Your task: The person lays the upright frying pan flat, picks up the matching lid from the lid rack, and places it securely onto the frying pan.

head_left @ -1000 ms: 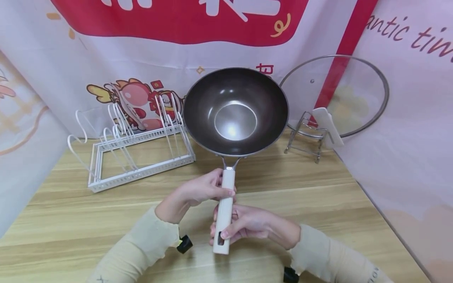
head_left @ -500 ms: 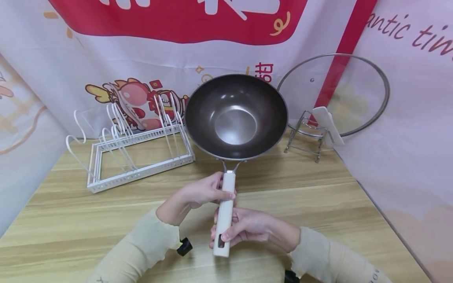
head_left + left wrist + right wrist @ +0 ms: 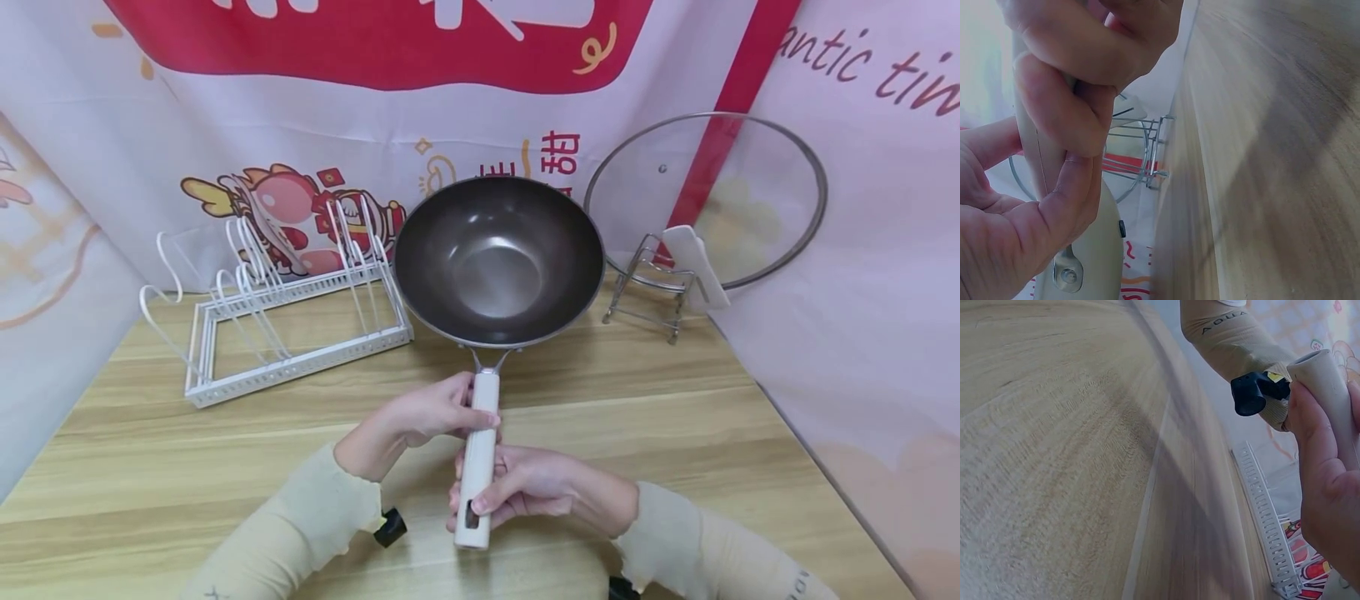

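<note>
Left hand (image 3: 429, 412) and right hand (image 3: 528, 483): both gripping handle (image 3: 479, 458). Wok (image 3: 498, 267): held above table (image 3: 637, 417), right of rack (image 3: 345, 353); lower in head view than a second ago, more lettering (image 3: 560, 154) bared; not set down.

Head view: forward-down, farther back. Wrist views: close up, tilted sideways. All share table (image 3: 645, 400), pan handle (image 3: 481, 454).

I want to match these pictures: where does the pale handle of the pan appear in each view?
Head: the handle is below the centre, held by the left hand and the right hand.
Left wrist: the handle is at left, partly hidden.
Right wrist: the handle is near the right edge, above the middle.
Shared landmark: the wooden table.
</note>
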`<action>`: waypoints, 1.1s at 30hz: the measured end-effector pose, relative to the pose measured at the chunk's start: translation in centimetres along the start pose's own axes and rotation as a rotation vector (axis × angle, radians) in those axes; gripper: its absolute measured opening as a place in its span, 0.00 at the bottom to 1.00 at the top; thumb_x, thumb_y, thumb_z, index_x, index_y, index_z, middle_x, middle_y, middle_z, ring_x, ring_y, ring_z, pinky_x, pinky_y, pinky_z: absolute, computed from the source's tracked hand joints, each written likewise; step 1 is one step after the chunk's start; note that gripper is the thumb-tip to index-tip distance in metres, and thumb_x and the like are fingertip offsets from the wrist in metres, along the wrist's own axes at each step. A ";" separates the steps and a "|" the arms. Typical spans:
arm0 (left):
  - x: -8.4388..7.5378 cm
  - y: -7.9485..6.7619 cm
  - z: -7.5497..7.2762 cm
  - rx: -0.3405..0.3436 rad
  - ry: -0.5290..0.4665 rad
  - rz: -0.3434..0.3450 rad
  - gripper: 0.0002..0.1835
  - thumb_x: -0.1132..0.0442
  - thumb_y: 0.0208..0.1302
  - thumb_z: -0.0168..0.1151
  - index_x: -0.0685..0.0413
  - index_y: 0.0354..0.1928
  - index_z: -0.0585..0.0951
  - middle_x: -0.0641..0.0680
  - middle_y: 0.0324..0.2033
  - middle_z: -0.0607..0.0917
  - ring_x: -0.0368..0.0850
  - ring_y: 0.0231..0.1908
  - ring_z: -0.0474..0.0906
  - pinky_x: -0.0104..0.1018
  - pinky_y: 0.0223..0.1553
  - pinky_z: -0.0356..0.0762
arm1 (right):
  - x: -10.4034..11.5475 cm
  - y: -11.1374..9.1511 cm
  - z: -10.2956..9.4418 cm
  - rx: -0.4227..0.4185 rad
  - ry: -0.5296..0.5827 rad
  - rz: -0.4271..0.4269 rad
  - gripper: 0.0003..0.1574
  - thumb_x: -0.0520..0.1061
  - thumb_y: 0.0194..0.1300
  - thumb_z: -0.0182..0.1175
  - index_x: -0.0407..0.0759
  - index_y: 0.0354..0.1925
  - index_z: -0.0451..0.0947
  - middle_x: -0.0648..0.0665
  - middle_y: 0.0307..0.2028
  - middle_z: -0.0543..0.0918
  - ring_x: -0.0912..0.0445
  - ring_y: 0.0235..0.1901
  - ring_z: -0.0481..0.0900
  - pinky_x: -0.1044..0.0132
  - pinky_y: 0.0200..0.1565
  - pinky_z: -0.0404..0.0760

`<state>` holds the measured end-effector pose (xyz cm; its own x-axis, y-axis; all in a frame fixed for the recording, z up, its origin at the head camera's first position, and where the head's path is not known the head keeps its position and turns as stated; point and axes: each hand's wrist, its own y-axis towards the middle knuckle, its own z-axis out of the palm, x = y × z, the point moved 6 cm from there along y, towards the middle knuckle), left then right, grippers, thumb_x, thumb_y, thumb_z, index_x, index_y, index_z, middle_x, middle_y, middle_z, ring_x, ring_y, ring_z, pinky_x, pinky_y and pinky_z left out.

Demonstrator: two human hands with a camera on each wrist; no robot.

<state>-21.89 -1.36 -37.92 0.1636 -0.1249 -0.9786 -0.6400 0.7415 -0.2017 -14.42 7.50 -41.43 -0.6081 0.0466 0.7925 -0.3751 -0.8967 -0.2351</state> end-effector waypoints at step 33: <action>0.8 0.7 0.2 -0.004 -0.023 -0.042 0.14 0.75 0.68 0.57 0.69 0.51 0.66 0.63 0.36 0.85 0.40 0.32 0.82 0.30 0.39 0.84 | -0.4 -0.3 -0.8 0.034 0.037 -0.005 0.21 0.27 0.66 0.55 0.47 0.50 0.66 0.50 0.46 0.84 0.51 0.52 0.84 0.52 0.60 0.79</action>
<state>-22.01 -0.84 -38.86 0.2076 -0.1407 -0.9680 -0.6349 0.7335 -0.2428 -14.58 8.06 -42.13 -0.6318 0.0663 0.7723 -0.3546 -0.9107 -0.2118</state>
